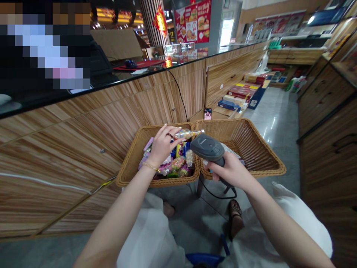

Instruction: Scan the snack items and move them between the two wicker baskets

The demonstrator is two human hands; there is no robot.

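My left hand (166, 143) is closed around a small clear bottle of colourful candy (188, 134), its white cap pointing right. It is over the left wicker basket (129, 158), where several bright packets and candy bottles (176, 163) are piled. In my right hand (230, 169) is a dark grey barcode scanner (208, 146), gripped by its handle, with its head near the candy bottle. The right wicker basket (264, 156) stands beside the left one; a clear-wrapped item lies in it, partly hidden by the scanner and my hand.
A wooden counter (156, 95) with a dark top runs behind the baskets. A phone (208, 114) stands behind them, and stacked boxes (240, 93) lie farther right. A black cable (220, 196) hangs below the scanner. Wooden cabinets (329, 130) line the right side.
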